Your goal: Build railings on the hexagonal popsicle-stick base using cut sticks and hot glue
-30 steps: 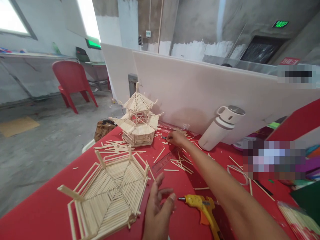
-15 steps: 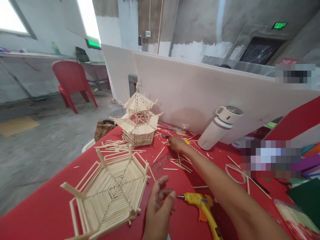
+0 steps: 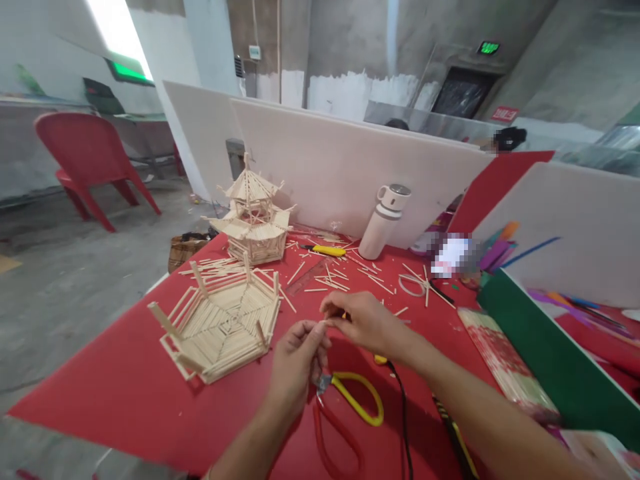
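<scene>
My left hand (image 3: pixel 299 357) and my right hand (image 3: pixel 365 323) meet over the red table, fingertips pinched together. A short, pale piece of wooden stick (image 3: pixel 325 322) seems to sit between them, mostly covered by the fingers. Just below lie pliers (image 3: pixel 325 383) with one yellow and one red handle. To the left stands an octagonal stick platform (image 3: pixel 220 327) with upright posts and railings. Behind it rises a tiered pagoda model (image 3: pixel 255 220) made of the same sticks. Part of the yellow glue gun (image 3: pixel 381 359) shows beneath my right forearm, mostly hidden.
Loose sticks (image 3: pixel 333 277), a clear ruler (image 3: pixel 306 277) and a yellow utility knife (image 3: pixel 327 251) lie across the table (image 3: pixel 125 393). A white bottle (image 3: pixel 380 227) stands before white boards (image 3: pixel 320 160). Right are a packet of sticks (image 3: pixel 505 360) and a green board (image 3: pixel 555 353).
My right hand has come back from the far sticks near the knife to meet my left hand, whose fingers have closed. The view has turned right, and the pliers have come into sight.
</scene>
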`<action>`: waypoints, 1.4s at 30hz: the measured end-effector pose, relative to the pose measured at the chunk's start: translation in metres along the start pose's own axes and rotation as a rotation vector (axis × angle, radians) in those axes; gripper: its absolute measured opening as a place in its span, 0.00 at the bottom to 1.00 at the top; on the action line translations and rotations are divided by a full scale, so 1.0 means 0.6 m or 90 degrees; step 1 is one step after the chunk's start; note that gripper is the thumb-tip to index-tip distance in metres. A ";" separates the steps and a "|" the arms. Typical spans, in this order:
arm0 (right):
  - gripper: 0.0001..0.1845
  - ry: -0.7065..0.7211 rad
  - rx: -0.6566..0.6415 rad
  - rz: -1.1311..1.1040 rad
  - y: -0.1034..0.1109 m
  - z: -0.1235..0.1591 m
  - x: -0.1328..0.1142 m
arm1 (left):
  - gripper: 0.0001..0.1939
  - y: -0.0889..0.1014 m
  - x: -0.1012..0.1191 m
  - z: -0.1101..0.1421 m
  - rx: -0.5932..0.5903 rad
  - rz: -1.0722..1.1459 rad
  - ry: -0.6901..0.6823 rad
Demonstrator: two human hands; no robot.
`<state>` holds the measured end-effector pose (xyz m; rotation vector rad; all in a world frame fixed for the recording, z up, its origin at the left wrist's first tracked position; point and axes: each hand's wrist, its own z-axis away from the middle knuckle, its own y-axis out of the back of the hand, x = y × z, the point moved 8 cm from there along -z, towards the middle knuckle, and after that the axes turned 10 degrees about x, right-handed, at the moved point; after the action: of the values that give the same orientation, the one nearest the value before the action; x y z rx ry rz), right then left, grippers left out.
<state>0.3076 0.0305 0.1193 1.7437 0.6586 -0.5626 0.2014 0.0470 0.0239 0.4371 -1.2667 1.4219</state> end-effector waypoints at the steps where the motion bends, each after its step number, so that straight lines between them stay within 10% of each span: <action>1: 0.09 0.004 0.023 0.029 -0.004 0.022 -0.009 | 0.18 0.006 -0.003 0.015 -0.009 -0.016 0.003; 9: 0.08 0.021 0.082 0.062 -0.076 0.133 -0.057 | 0.16 0.083 -0.016 0.095 -0.018 -0.032 0.046; 18: 0.24 -0.216 0.110 0.358 -0.127 0.258 0.029 | 0.16 0.161 0.001 0.096 0.106 0.038 0.001; 26: 0.39 -0.302 0.037 0.422 -0.130 0.249 0.034 | 0.17 0.164 -0.025 0.082 0.093 0.148 0.084; 32: 0.35 -0.296 0.134 0.278 -0.119 0.275 0.050 | 0.20 0.155 -0.029 0.087 0.093 0.198 0.128; 42: 0.30 -0.185 0.251 0.017 -0.158 0.253 -0.041 | 0.21 0.117 -0.011 0.104 0.068 0.182 0.107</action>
<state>0.2187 -0.0999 0.0309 1.9774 0.3318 -0.9551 0.1187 0.0049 0.0099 0.2072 -1.1526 1.7350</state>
